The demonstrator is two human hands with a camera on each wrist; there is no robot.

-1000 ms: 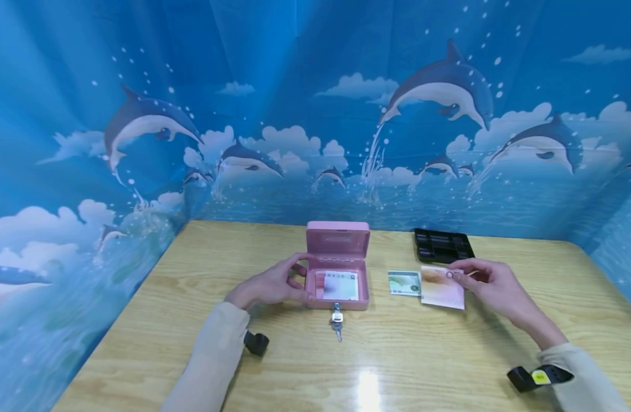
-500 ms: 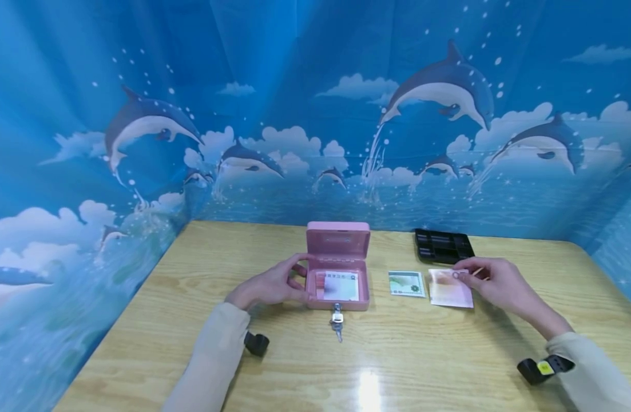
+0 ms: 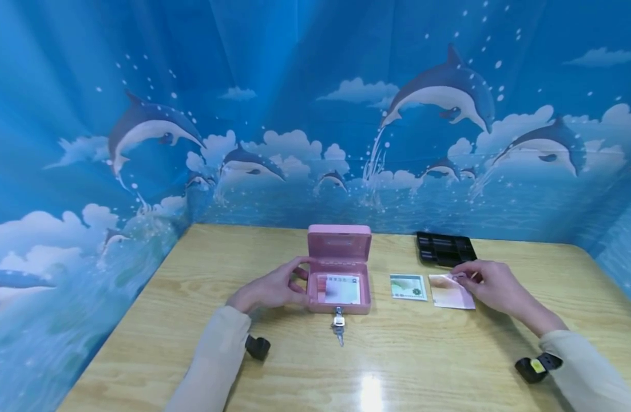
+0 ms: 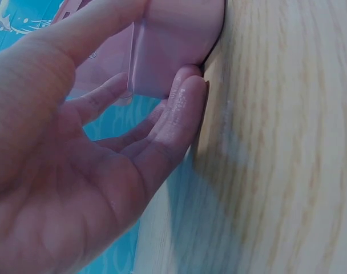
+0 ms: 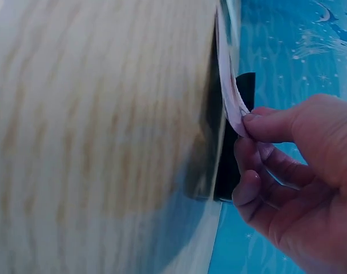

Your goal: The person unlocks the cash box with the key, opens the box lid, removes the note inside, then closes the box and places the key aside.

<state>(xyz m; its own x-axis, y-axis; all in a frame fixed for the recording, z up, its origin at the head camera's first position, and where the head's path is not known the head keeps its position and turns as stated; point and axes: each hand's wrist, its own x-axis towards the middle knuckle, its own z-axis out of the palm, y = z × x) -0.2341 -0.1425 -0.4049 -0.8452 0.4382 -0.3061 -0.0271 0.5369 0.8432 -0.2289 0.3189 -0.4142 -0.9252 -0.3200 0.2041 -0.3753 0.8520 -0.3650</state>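
The open pink cash box (image 3: 368,289) stands at the table's middle, lid upright, with banknotes (image 3: 342,290) lying inside. My left hand (image 3: 271,287) grips the box's left side, thumb near the front corner and index finger towards the back. In the left wrist view the other fingers are bent beside the box wall. My right hand (image 3: 495,286) pinches the upper right corner of a pink banknote (image 3: 449,294) between thumb and index finger. In the right wrist view the pink note (image 5: 226,80) bends up towards my fingertips. Left of it lies a green banknote (image 3: 409,287).
A black compartment tray (image 3: 445,250) lies behind the pink note. Keys (image 3: 338,329) hang from the lock at the box's front. A blue dolphin-print curtain (image 3: 294,160) rises behind the wooden table (image 3: 397,355).
My right hand has drawn the pink banknote rightwards, off the green one, and its held corner now bends more. My left hand stays on the cash box.
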